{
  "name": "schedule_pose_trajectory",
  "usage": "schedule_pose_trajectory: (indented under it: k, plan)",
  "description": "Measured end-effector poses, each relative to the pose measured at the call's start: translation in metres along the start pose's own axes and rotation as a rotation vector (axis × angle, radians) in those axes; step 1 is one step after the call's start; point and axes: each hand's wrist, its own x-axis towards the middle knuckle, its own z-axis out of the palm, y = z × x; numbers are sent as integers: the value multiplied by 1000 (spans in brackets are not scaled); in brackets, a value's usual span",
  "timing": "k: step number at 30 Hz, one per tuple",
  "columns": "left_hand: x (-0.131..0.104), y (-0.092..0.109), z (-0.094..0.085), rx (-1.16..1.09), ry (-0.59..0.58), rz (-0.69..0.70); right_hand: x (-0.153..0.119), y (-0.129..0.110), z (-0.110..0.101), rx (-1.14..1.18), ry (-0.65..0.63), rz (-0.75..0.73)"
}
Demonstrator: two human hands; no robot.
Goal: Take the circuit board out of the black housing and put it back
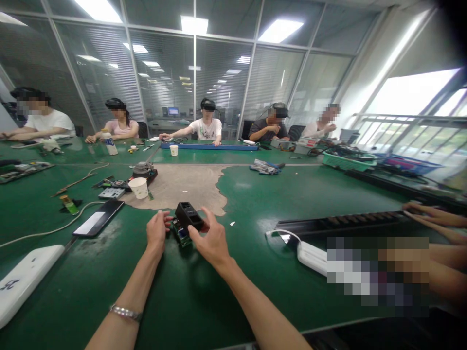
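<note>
Your right hand [211, 239] has the black case [188, 217] between thumb and fingers; your left hand [157, 231] curls half-open beside it, contact unclear. On the green table [175, 291], the case sits tilted over the circuit board [181, 236]. Step looks like working case against board; next move likely needs the board steadied.

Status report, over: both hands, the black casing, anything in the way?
Right hand gripping black casing. Left hand close by, contact unclear. Casing overlaps green circuit board in view. Paper cup beyond, to the left, clear of both hands.
</note>
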Motion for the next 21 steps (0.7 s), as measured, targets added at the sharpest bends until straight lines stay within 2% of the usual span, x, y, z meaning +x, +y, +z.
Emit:
schedule_pose_trajectory:
  k: [7,15,21]
  plan:
    - [0,0,-2,-20,23,2,-9,-8,19,-121,12,-72]
    - [2,-3,-4,-76,92,20,-14,-9,19,-116,19,-148]
    - [3,-3,-2,-110,90,18,-13,-8,19,-108,-19,-137]
